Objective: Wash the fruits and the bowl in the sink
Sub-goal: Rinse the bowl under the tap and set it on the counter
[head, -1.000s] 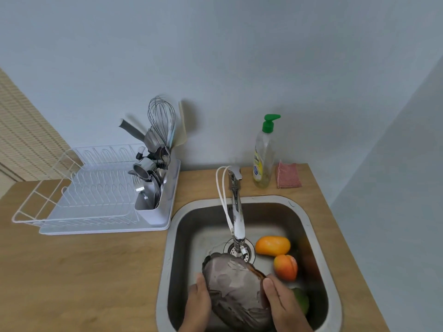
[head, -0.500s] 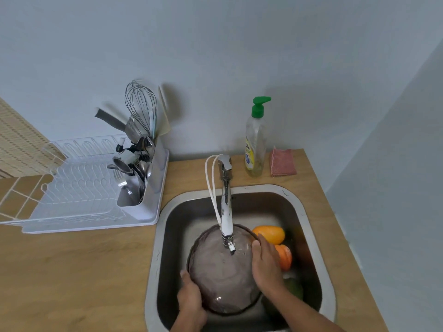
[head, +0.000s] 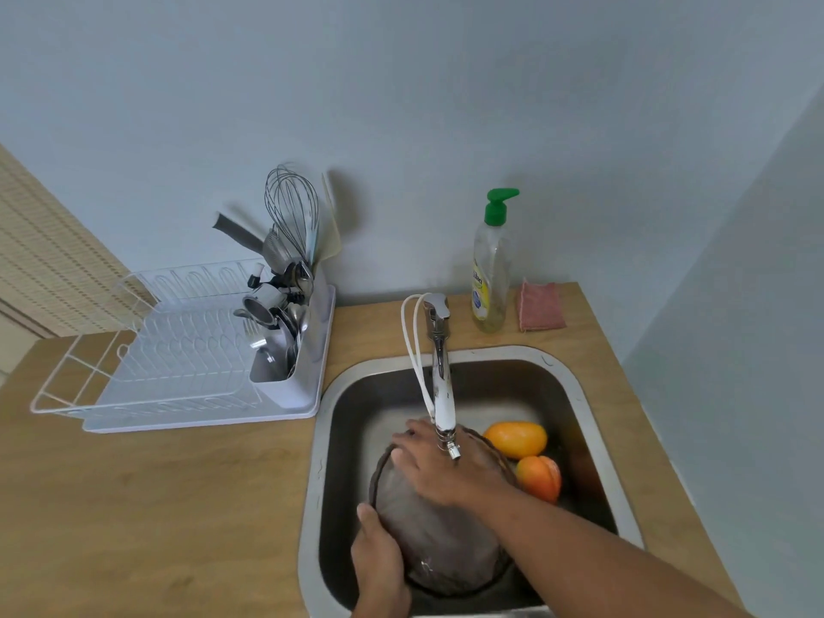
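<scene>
A dark translucent bowl (head: 437,541) is tilted in the steel sink (head: 593,421), right under the tap's spout (head: 446,417). My left hand (head: 379,559) grips its near left rim. My right hand (head: 446,466) lies flat, fingers spread, inside the bowl's far part, reaching across from the right. Two fruits rest at the sink's right side: an orange-yellow mango (head: 517,438) and a rounder orange fruit (head: 540,477) just below it. I cannot tell whether water is running.
A dish soap bottle (head: 490,278) with a green pump and a pink sponge (head: 541,306) stand on the wooden counter behind the sink. A white dish rack (head: 178,363) holding a whisk and cutlery sits to the left. A wall closes the right side.
My right hand moved from the bowl's right rim to the left, across and into the bowl under the spout. My left hand keeps its hold on the near rim.
</scene>
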`<state>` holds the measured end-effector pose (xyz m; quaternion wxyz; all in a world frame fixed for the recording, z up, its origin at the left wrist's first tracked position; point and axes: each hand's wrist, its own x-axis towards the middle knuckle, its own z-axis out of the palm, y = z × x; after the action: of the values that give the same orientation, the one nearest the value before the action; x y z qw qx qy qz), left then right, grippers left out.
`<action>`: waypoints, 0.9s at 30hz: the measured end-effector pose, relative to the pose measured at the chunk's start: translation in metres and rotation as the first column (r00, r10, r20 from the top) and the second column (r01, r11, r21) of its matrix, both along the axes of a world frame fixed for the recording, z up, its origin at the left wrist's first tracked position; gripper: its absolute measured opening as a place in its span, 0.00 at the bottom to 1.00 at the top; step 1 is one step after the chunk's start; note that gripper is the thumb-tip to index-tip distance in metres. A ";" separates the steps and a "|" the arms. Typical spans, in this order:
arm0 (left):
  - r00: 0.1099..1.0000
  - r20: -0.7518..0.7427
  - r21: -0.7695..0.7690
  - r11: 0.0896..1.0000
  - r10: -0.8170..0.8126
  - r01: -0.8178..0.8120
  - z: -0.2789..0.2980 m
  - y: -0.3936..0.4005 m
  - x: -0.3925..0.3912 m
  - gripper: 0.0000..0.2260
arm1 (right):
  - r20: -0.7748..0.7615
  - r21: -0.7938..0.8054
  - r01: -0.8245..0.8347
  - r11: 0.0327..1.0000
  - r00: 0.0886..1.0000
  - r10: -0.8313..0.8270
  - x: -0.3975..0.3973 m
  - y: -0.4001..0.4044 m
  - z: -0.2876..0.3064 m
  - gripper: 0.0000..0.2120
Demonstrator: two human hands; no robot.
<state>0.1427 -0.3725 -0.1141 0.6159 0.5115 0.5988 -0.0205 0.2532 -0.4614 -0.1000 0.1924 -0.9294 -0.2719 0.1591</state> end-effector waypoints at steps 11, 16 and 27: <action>0.993 0.045 -0.007 0.994 0.113 -0.113 0.022 -0.002 -0.004 0.32 | 0.030 -0.083 0.079 0.993 0.997 -0.077 -0.111 -0.060 -0.049 0.35; 0.980 0.114 -0.130 0.981 0.162 -0.147 0.017 -0.002 -0.007 0.31 | 0.098 -0.145 -0.174 0.974 0.977 0.189 -0.107 -0.021 -0.036 0.28; 0.933 0.183 -0.245 0.933 0.311 -0.263 0.039 0.011 0.011 0.18 | -0.072 0.150 -0.120 0.981 0.989 0.132 -0.064 -0.073 -0.010 0.40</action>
<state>0.1533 -0.3610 -0.0755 0.7264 0.3468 0.5902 0.0615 0.1888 -0.5339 -0.1103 0.2598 -0.8867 -0.3330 0.1884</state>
